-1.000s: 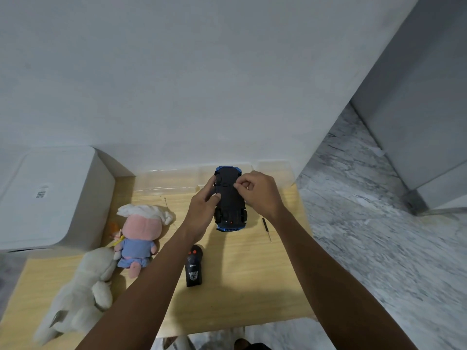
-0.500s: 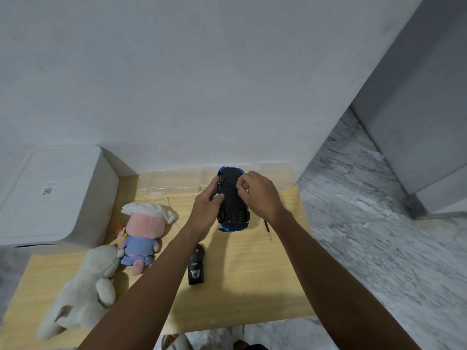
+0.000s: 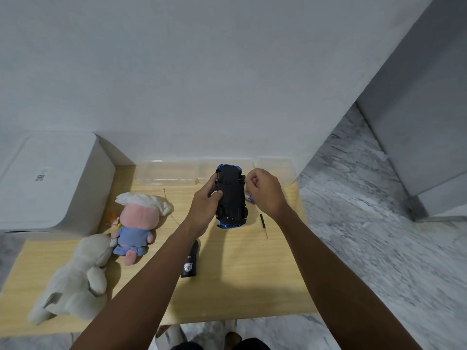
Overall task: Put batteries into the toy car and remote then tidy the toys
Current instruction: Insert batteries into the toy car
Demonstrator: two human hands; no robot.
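I've got the toy car (image 3: 231, 195) belly-up here, black underside facing the camera, blue bodywork peeking out at both ends, small black wheels at the corners, two tiny reddish dots near the close end. It sits over the far middle of the worktop (image 3: 252, 286); whether it touches the wood I can't tell. My left hand (image 3: 206, 205) clamps the car's left flank, fingers (image 3: 217, 194) curled onto the underside and thumb up by the far wheel. My right hand (image 3: 265, 193) is bunched just beside the car's right side, fingers pinched together; something small and purple (image 3: 249, 197) shows beneath it, but I can't tell if I'm holding it or what it is.

The remote (image 3: 190, 263), black with a pale emblem, lies nearer me, partly under my left forearm. A thin black screwdriver (image 3: 263, 224) lies right of the car.

Surface now: pale wood-grain worktop, clear plastic container (image 3: 166, 174) along the far edge against the wall. On the left, a pink-faced plush doll in blue (image 3: 136, 223) lies touching a grey-white plush animal (image 3: 75, 281). A big white box (image 3: 45, 180) stands further left. Plain white wall (image 3: 202, 72) behind, grey-veined marble floor (image 3: 366, 223) on the right.
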